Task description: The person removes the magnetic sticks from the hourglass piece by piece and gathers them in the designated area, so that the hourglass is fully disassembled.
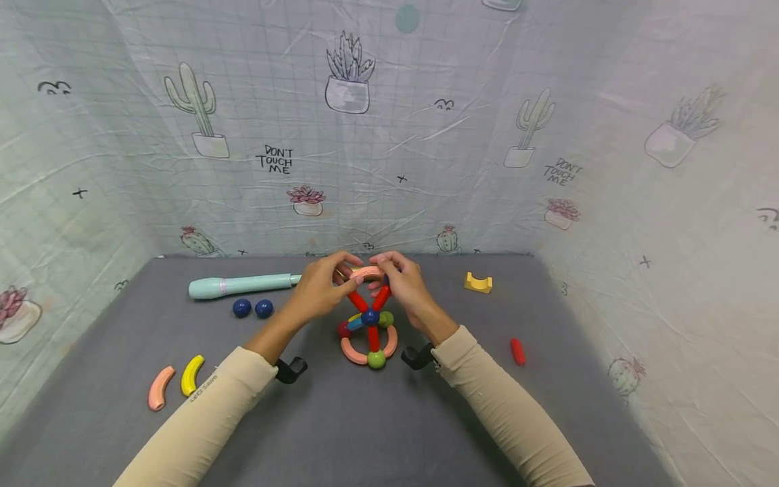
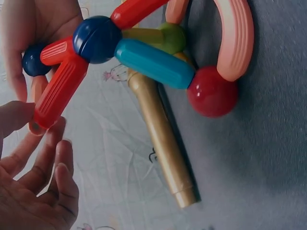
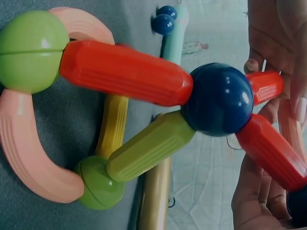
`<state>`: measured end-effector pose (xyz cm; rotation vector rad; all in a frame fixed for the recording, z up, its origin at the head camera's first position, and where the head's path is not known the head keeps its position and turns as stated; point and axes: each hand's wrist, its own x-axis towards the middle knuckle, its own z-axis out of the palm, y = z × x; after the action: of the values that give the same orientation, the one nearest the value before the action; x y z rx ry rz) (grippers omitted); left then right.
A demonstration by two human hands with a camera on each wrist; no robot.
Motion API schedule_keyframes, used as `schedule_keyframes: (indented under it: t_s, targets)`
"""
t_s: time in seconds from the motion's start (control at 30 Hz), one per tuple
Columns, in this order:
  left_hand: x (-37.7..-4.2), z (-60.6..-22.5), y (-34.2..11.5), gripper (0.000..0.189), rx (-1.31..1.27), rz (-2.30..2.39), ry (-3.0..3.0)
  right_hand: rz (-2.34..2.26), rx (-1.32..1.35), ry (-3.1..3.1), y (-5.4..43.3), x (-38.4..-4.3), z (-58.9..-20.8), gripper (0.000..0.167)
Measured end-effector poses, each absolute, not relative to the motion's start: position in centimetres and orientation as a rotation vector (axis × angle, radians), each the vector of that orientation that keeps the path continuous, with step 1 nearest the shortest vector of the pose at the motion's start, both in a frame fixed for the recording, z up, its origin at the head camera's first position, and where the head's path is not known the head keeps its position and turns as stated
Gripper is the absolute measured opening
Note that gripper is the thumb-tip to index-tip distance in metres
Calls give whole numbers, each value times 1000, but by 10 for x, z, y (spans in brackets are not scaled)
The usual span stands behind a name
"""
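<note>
Pinches one end of a pink arc in the left grip, above the rod-and-ball structure on the table; holds a dark-blue ball at the arc's other end in the right grip. Hard to make out exact finger contact there, with ball and arc cut off in the right wrist view. Cannot see the far tip of the teal stick behind the left grip, nor the gold stick's upper end behind the structure.
</note>
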<state>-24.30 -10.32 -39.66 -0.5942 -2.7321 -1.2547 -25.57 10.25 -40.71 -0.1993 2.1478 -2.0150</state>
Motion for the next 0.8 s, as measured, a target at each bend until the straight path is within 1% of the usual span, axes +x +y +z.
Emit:
schedule_keyframes:
  t_s: [0.17,0.27,0.33,0.47,0.53,0.7,0.8]
  targets:
    - [-243,-401,-101,28,-601,-1286,-2689,-1985,-218,2170,109,-253,-410,35]
    - [-242,-402,-101,28,-608,-1288,-2667,-1957,-235,2218,115,-249,-411,31]
    - [-241,-403,-101,27,-613,-1278,-2651,-1940,-283,2245,120,-247,-413,29]
    - [-240,-404,-100,26,-625,-1242,-2619,-1923,-417,2275,126,-243,-414,34]
    - [-241,-404,-100,25,-632,-1208,-2608,-1921,-450,2284,127,-242,-416,34]
    - [-243,-403,-99,23,-616,-1127,-2571,-1915,-457,2296,129,-243,-418,30]
    - [-243,-404,-102,22,-579,-1127,-2537,-1924,-455,2284,130,-243,-419,31]
